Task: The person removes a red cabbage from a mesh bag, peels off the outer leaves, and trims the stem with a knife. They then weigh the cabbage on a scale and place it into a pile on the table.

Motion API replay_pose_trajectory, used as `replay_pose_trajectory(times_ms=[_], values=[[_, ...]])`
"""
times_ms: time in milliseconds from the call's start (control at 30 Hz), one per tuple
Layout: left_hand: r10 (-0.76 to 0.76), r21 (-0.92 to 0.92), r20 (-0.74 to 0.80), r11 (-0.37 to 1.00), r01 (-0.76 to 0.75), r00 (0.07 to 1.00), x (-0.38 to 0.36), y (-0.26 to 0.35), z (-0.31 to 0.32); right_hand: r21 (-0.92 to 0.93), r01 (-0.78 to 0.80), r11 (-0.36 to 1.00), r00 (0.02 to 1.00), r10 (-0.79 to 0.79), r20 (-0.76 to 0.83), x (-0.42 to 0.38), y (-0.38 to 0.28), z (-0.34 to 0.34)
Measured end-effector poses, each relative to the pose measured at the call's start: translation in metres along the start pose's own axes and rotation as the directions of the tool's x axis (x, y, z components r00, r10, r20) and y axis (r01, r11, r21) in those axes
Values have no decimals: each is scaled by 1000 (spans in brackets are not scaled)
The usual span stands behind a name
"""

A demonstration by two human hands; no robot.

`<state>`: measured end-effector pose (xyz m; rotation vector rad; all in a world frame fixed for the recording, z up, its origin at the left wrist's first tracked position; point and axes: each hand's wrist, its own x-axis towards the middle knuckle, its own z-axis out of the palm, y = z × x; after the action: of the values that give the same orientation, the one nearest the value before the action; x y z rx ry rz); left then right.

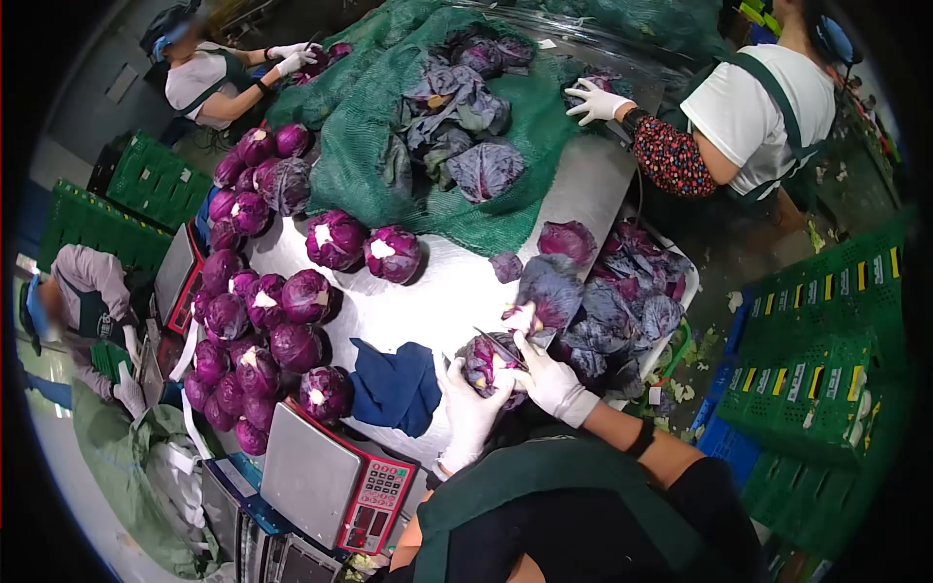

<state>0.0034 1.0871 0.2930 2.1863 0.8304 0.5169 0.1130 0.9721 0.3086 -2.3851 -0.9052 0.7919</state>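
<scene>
My left hand (472,408), in a white glove, is wrapped round the near side of a red cabbage (478,365) at the table's front edge. Closed on a small knife (498,344), my gloved right hand (552,382) is against the right side of that cabbage. The blade lies across the cabbage top beside its pale stem end. Most of the knife's handle is hidden in my fingers. Just beyond, loose outer leaves (549,290) lie at the table edge. A dark blue cloth (394,387) is left of my left hand.
Trimmed cabbages (264,301) are piled at the left, near a red scale (330,476). A green net (360,136) holds untrimmed cabbages. A bin of leaves (632,291) stands right, with green crates (807,379) beyond. Co-workers stand at right (758,117), far left (209,83) and left (87,291).
</scene>
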Motion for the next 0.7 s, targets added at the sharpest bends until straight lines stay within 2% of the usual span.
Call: replay_pose_trajectory(times_ms=[33,67,100,133,233,267,367,400,433,500,533,567,600,633,667,700], values=[[15,-54,0,998,-15,1000,-5,-5,7,123,127,984,979,-104,-176,7,21,19],[-161,-136,115,975,176,980,1,9,3,167,116,979,975,-81,-206,14,34,27],[-190,-247,101,946,210,977,3,5,8,211,111,971,970,-59,-238,20,39,28],[-159,-260,82,950,175,984,6,1,10,186,152,971,933,-79,-351,25,40,31],[-118,-321,33,939,122,992,10,-10,21,97,101,990,929,-59,-365,39,36,17],[-119,-361,8,926,114,993,10,-12,21,108,169,980,881,-101,-461,48,43,22],[-143,-283,1,949,138,990,13,-5,19,332,186,925,918,-43,-394,59,58,25],[-146,-337,-1,931,137,989,12,-10,22,614,-17,789,954,197,-227,57,51,9],[-137,-336,-11,934,125,991,8,-14,23,713,-13,701,947,237,-216,63,72,15],[-35,-417,-50,909,11,998,-1,-29,18,796,-191,575,947,323,-5,62,77,20],[-56,-472,-37,881,32,998,-6,-44,22,677,49,734,929,216,-300,81,106,53],[-1,-394,-58,919,-22,998,-13,-63,21,720,-71,690,941,285,-181,83,107,49],[-157,-521,29,841,149,987,-18,-25,-6,750,-96,654,947,293,-135,72,90,26],[-356,-744,248,526,413,901,-25,-19,-14,882,-12,471,966,234,-111,66,74,15],[-271,-531,213,775,344,939,-30,-35,-25,857,32,515,970,191,-151,84,86,32],[-179,-329,184,916,232,967,-32,-30,-42,850,-18,526,982,169,-84,74,62,16]])
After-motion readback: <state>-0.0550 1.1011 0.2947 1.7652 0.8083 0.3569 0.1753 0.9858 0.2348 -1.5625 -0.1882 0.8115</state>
